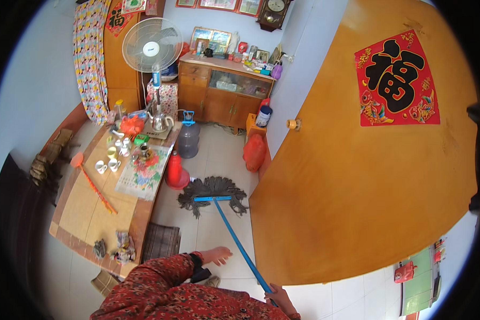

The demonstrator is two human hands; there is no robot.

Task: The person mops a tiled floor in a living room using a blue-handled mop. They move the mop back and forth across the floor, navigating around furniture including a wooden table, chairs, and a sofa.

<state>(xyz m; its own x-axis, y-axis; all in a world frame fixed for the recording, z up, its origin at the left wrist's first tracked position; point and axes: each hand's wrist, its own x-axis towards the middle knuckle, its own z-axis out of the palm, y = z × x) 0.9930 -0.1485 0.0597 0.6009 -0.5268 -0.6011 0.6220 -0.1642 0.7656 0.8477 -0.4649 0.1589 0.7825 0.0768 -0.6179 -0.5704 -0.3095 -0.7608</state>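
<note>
My right hand (279, 297) is closed around the upper part of a blue mop handle (238, 242), low in the picture. The handle slants up and left to a blue clamp bar, where a dark grey string mop head (213, 187) lies fanned out on the tiled floor (216, 256). Just left of the handle, my left hand (217, 255) hangs in the air with its fingers apart, holding nothing. Its sleeve is red and floral. A red thermos flask (175, 168) stands by a red basin (180, 182), close to the mop's left side.
A wooden table (76, 208) with cups, a kettle (159, 121) and a fly swatter (93, 185) runs along the left. An orange door (344, 192) stands at the right. Beyond the mop are a water jug (189, 138), a red bag (254, 153), a fan (151, 49) and a wooden cabinet (192, 98).
</note>
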